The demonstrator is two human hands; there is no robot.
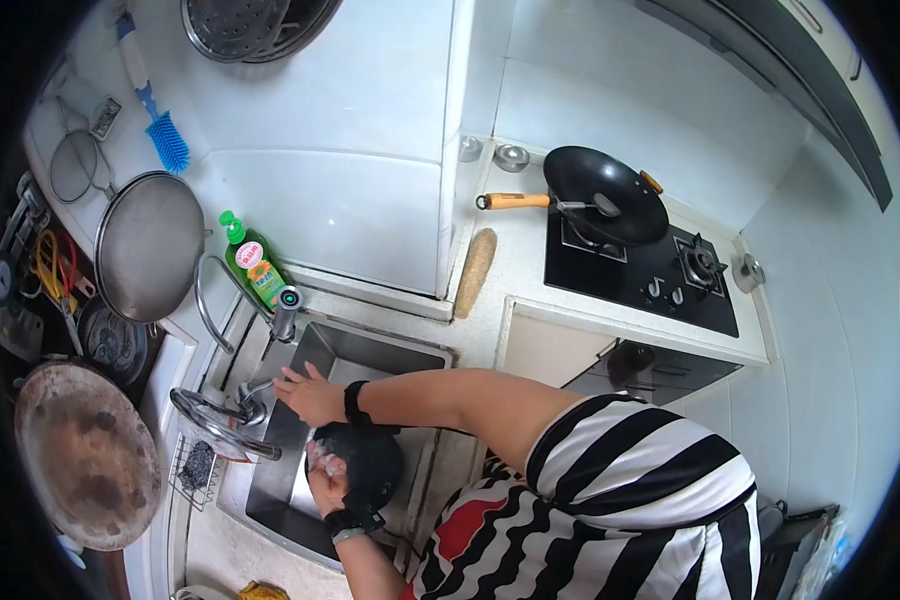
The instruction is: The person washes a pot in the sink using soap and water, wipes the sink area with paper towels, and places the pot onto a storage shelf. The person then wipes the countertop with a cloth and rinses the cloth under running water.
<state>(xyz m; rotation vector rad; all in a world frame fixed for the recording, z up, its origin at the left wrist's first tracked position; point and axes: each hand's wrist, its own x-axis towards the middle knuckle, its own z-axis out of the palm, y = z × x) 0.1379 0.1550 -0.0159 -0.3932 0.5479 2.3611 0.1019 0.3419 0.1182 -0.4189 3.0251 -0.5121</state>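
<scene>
My right hand [310,395] reaches over the sink [370,347], fingers spread, near the base of the chrome faucet [254,398]; whether the fingertips touch its lever I cannot tell. Nothing shows in this hand. Lower down, my left hand [327,482] is at the left side of a round black pan-like vessel [375,465] in the sink. Its fingers look curled around something pale, wet or foamy, too blurred to name. Part of the vessel is hidden behind my right forearm. Dark bands are on both wrists.
A green soap bottle [254,262] stands behind the sink. Left of it are a large strainer [150,247], a worn round board [88,455] and a wire rack [198,468]. On the stove [625,285] sits a black wok [600,180]. A long brown root vegetable [476,272] lies on the counter.
</scene>
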